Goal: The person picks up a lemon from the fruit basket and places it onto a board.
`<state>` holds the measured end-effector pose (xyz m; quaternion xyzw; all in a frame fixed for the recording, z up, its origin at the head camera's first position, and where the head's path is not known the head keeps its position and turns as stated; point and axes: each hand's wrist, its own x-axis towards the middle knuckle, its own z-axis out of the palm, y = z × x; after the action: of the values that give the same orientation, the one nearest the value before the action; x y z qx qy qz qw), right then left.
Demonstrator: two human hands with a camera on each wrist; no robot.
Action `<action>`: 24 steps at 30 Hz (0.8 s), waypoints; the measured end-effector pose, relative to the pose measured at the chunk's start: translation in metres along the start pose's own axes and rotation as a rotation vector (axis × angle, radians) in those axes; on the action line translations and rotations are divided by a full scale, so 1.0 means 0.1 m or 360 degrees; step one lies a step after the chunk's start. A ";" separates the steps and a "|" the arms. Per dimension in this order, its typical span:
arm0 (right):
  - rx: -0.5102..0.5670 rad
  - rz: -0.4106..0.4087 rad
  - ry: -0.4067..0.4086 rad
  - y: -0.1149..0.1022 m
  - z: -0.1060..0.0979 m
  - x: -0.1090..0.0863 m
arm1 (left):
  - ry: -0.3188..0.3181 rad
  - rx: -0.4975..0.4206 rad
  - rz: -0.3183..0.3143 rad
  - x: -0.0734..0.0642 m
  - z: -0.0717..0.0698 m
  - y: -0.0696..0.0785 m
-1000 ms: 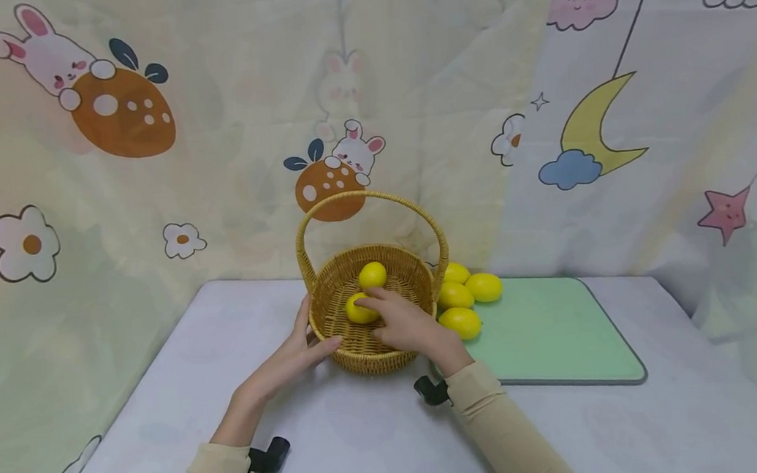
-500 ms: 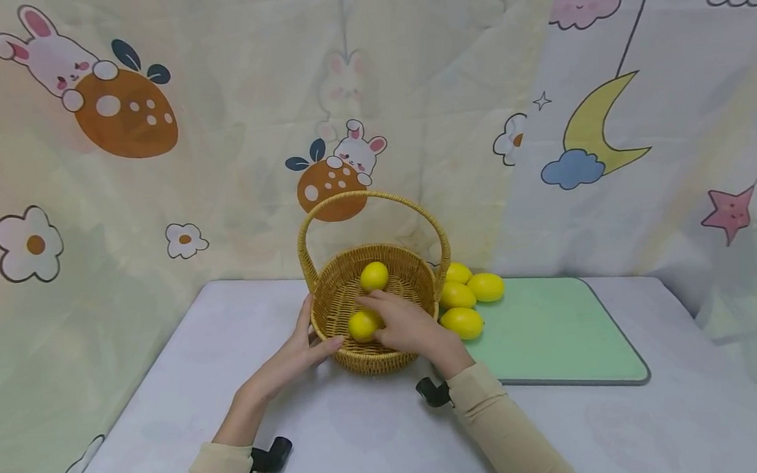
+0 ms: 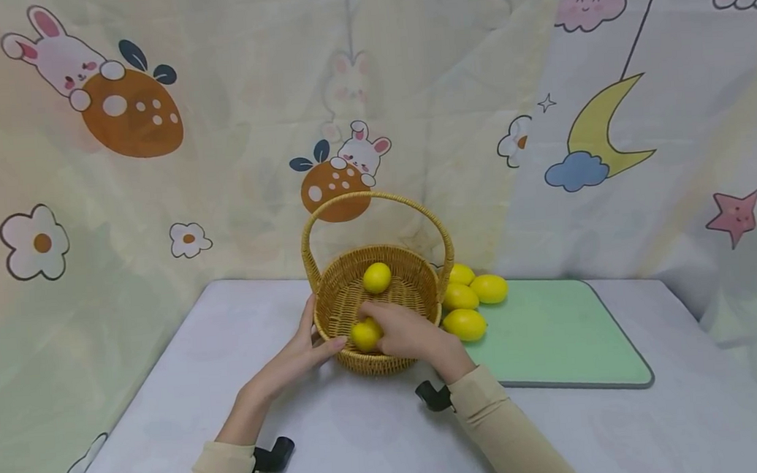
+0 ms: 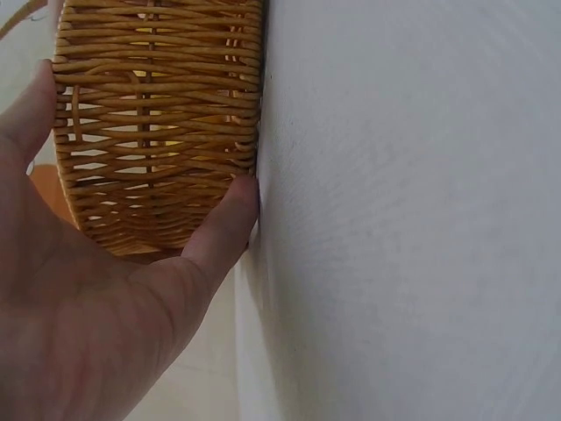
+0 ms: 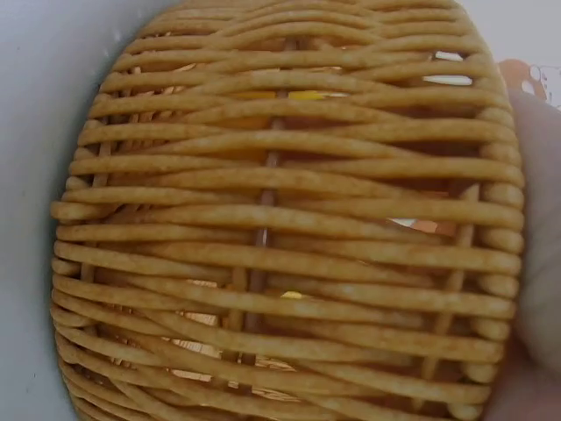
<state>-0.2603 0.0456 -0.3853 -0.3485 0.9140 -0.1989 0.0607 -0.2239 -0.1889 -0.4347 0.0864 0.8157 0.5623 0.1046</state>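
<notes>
Lemon [image 3: 364,336] and right hand [image 3: 408,333] meet inside the wicker basket [image 3: 374,366]: thumb and fingers curl about the fruit from its 1 to 4 o'clock sides and appear to pinch it, though how firmly I cannot tell. Handling it well probably calls for a light, even pinch, with the wrist high enough to clear the rim and the left hand bracing the wall so nothing tips.

Relative to that grip, the fruit sits at 9 o'clock of the palm, low at about 7 o'clock in the basket. From the right wrist view, weave hides most of the inside; only bits of yellow show through.

Left hand [image 3: 297,354] clasps the basket at 8 o'clock, its thumb over the rim and, by the left wrist view, another digit low beside the base.

Further out, a second lemon [image 3: 378,277] lies at 12 o'clock inside, apart from both hands. Above it arches the upright handle [image 3: 375,193]. Outside, around 3 o'clock, four more lemons [image 3: 465,326] cluster by the left end of a green board [image 3: 557,337] on the white tabletop [image 3: 353,432].
</notes>
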 end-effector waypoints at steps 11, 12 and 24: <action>-0.0111 0.0095 0.0003 0.04 -0.01 -0.02 | 0.0020 0.0014 0.0029 0.00 0.02 0.00; -0.0131 0.0101 0.0022 0.05 -0.01 -0.02 | 0.0019 0.0013 0.0032 0.00 0.02 0.00; -0.0149 0.0081 0.0184 0.04 -0.24 -0.16 | 0.0005 -0.0003 0.0038 0.00 0.00 0.00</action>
<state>-0.2569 0.0661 -0.3650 -0.3155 0.9328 -0.1741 -0.0035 -0.2238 -0.1887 -0.4348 0.0952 0.8142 0.5645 0.0967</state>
